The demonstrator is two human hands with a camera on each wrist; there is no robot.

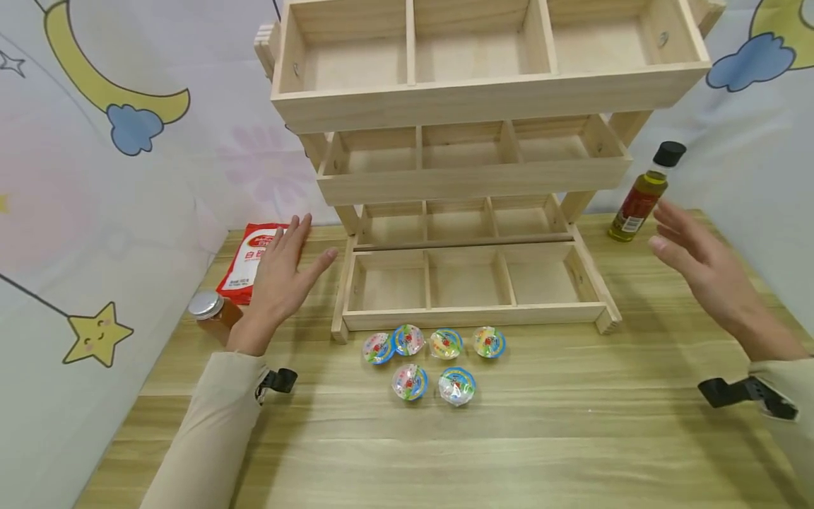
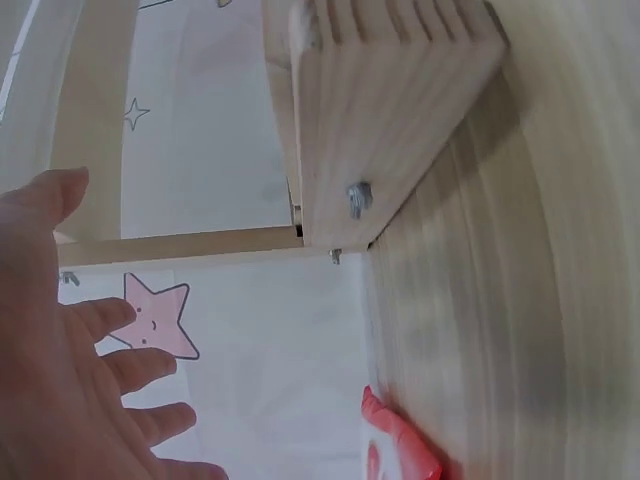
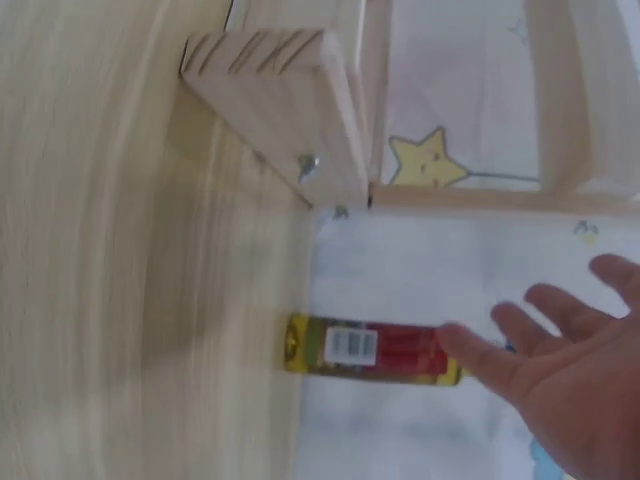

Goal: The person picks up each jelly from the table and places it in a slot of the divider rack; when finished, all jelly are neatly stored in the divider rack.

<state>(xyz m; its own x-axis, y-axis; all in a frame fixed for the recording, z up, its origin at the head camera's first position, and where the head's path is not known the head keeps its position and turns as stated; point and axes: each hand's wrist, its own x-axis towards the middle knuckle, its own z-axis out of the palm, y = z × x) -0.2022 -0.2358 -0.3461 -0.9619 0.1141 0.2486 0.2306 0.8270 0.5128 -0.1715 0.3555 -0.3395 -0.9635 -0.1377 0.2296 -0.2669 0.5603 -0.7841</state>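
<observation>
My left hand (image 1: 280, 279) is held with straight fingers above the table's left side, holding nothing. Below and beside it are a red and white packet (image 1: 246, 263) and a jar (image 1: 218, 316) with a silver lid, which the wrist partly covers. On the other side my right hand (image 1: 712, 272) hovers with extended fingers, also holding nothing. The bottle (image 1: 639, 192) of yellow-green liquid with a black cap stands just beyond its fingertips; whether they touch cannot be told from the head view. Between the hands rises a tiered wooden rack (image 1: 473, 316) with divided compartments.
Several small sealed cups (image 1: 409, 382) with colourful lids lie in front of the rack on the wooden table (image 1: 509, 452). The rack's upper trays (image 1: 490, 99) lean out over the lower ones. A printed cloth (image 1: 152, 212) hangs behind and at the sides.
</observation>
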